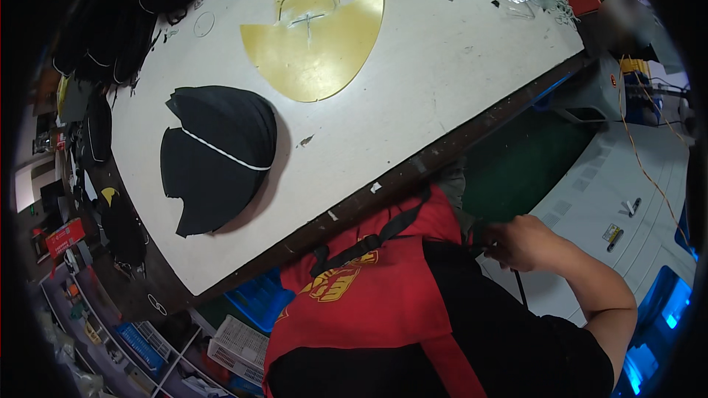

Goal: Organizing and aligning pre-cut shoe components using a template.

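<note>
- Right hand (529,242): fingers (498,252) curled by a black cord (521,287); whether they pinch it cannot be told.
- Left of them: red apron (405,309).
- Well beyond them: 1 yellow sheet (317,59).

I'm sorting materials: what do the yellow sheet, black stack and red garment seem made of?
Yellow sheet: probably plastic, perhaps coated card; smooth, with a soft gloss.
Black stack: likely fabric or felt, possibly foam; matte, thin-layered.
Red garment: apparently fabric; matte, with soft folds.
</note>
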`<action>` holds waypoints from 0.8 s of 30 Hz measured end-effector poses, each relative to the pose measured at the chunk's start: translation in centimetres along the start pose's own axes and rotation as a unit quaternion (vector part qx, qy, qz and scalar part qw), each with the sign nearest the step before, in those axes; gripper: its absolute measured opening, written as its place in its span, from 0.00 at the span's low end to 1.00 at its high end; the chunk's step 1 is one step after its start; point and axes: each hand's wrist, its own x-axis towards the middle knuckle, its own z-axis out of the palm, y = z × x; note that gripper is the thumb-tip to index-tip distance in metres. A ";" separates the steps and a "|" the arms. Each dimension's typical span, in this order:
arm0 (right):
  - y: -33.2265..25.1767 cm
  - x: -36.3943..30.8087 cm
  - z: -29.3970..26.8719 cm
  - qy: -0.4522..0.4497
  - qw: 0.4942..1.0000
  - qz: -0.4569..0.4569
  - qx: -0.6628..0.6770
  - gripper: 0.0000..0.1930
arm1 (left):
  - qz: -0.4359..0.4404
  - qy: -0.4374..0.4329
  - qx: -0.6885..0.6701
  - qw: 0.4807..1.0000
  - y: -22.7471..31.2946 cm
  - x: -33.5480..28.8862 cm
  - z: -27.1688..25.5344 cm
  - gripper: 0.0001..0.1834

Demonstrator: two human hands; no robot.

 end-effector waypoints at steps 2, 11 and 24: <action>1.8 -0.1 0.8 -0.105 0.978 -0.080 -0.162 0.12 | 0.012 -0.014 -0.003 1.000 -0.2 0.7 0.2 0.11; 4.6 0.3 3.6 -0.336 0.905 -0.119 -0.233 0.15 | 0.129 -0.052 0.005 0.990 -1.9 8.4 -1.9 0.11; 5.6 3.2 6.8 -0.250 0.952 -0.013 0.177 0.15 | 0.246 -0.171 -0.024 0.954 -4.3 16.5 -3.6 0.11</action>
